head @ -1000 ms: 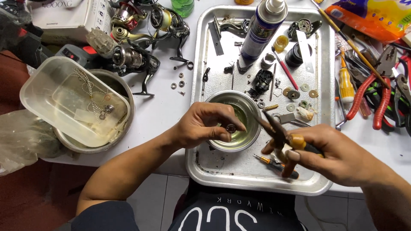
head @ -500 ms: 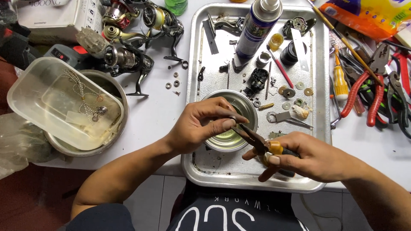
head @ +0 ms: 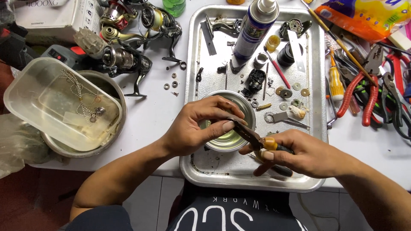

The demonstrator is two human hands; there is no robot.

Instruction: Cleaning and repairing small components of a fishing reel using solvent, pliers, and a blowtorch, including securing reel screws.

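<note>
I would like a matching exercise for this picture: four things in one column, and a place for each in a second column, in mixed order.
Things:
1. spray can
2. clear plastic box
3. red-handled pliers
4. small metal bowl

Places:
A. under the left hand
B. right of the tray
C. on the big bowl, far left
D. standing at the tray's far end

Pairs: 1-D, 2-C, 3-B, 4-A

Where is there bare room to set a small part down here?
Bare tabletop between the clear tub and the metal tray. The tray's near edge below the small bowl is mostly bare. Crowded: the tray's far half and pliers side.
</note>
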